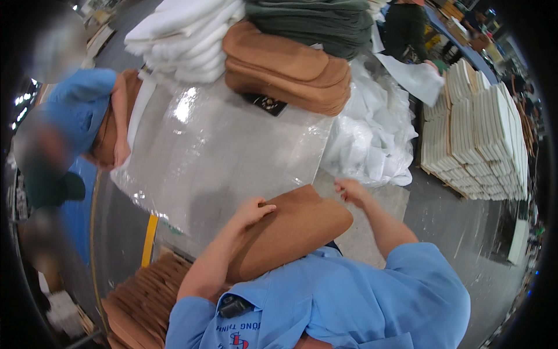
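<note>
A brown felt-like sheet (pixel 290 232) with a notched upper edge is held up against my front. My left hand (pixel 257 212) grips its top edge, the thumb on the near face and the other fingers mostly behind it. Just beyond the sheet's right end is my right hand (pixel 351 191), fingers curled in a pinch; whatever lies between them is too small to make out. Ahead, a table or stack top covered with clear plastic film (pixel 215 139) carries folded brown sheets (pixel 285 70), with a small dark object (pixel 266 104) at their near edge.
White folded sheets (pixel 180 41) and dark green ones (pixel 311 23) are piled at the back. Crumpled clear plastic (pixel 372 128) lies right of the film. A tall white stack (pixel 474 134) stands farther right, more brown sheets (pixel 145 296) lower left. A co-worker's hand (pixel 121 152) touches the film's left edge.
</note>
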`<state>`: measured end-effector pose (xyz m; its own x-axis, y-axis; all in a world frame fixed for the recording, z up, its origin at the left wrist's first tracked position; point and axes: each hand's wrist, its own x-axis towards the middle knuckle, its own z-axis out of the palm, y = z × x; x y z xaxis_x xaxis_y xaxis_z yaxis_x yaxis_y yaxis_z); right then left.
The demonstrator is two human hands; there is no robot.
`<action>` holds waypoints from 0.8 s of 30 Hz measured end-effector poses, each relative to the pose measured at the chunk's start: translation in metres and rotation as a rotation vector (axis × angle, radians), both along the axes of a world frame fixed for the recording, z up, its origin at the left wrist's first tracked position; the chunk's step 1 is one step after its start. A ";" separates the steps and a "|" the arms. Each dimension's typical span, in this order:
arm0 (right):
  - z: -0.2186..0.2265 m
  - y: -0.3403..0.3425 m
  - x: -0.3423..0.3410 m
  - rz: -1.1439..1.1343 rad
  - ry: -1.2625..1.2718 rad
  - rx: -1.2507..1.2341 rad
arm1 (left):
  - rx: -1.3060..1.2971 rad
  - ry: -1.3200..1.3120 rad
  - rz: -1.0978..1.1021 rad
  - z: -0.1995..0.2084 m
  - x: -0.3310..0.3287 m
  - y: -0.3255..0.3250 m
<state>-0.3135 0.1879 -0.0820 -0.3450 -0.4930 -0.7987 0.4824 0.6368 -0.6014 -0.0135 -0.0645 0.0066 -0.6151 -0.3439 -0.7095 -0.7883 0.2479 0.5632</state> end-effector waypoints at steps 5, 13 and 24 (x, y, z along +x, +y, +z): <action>0.106 -0.089 0.005 0.806 0.149 0.067 | 0.130 0.072 0.124 -0.006 0.040 -0.008; 0.100 -0.111 0.050 0.554 -0.114 0.219 | -0.064 -0.022 0.050 0.016 0.060 -0.010; 0.066 -0.127 0.108 -0.173 -0.064 0.139 | -0.631 0.128 0.191 -0.024 0.072 0.025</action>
